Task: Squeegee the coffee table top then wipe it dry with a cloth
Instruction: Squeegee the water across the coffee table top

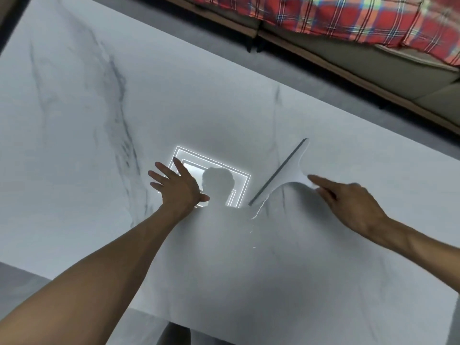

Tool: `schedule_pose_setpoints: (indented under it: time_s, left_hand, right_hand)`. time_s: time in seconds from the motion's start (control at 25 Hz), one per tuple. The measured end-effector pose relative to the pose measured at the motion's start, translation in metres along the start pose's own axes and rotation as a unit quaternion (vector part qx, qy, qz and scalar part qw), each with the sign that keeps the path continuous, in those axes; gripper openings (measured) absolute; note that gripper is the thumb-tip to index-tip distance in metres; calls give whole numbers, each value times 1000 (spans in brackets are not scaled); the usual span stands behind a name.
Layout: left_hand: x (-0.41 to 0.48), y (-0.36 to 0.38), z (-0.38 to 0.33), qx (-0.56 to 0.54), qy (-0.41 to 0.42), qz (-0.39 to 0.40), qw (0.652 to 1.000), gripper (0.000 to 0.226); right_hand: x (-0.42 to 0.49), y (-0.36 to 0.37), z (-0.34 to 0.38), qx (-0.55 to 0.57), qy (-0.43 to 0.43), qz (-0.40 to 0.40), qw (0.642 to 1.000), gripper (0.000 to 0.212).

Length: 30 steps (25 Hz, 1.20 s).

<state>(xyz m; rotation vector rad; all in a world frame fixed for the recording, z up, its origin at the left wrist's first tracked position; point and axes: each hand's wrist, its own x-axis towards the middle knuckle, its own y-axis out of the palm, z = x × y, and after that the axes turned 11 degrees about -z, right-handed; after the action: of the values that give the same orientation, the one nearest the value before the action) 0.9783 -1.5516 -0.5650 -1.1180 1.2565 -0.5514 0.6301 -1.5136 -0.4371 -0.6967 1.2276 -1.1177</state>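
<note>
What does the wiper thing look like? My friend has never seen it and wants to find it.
Start at the white marble coffee table, then look right of the bright square light reflection. The squeegee lies slanted there, its grip in the right hand. It is the only T-shaped white tool, with a dark rubber strip along its long edge.

left hand [180,188] flat, fingers spread, on marble coffee table top [224,108]; right hand [353,207] seemingly grips squeegee [286,175] handle (blurred), blade on surface.
</note>
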Motion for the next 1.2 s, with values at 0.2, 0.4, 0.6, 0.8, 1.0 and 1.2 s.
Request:
schedule_pose_setpoints:
  time_s: [0.2, 0.4, 0.6, 0.8, 1.0, 1.2]
  left_hand:
    - [-1, -2, 6, -21, 11, -47, 999, 101]
    - [-13, 8, -17, 4, 88, -89, 992, 59]
    - [-17, 20, -57, -14, 162, -52, 985, 67]
    - [-26, 17, -106, -14, 213, 16, 977, 69]
    - [-23, 9, -122, 13, 190, 73, 979, 79]
    - [-19, 17, -125, 72, 210, 72, 972, 78]
  right_hand:
    - [115, -20, 54, 80, 27, -94, 992, 45]
    - [164, 0, 78, 94, 38, -87, 991, 46]
    - [76, 25, 15, 49, 38, -78, 995, 45]
    - [-19, 11, -36, 47, 101, -17, 994, 46]
    - [42, -20, -25, 88, 108, -99, 985, 43]
    - [119, -24, -13, 167, 205, -99, 959, 40]
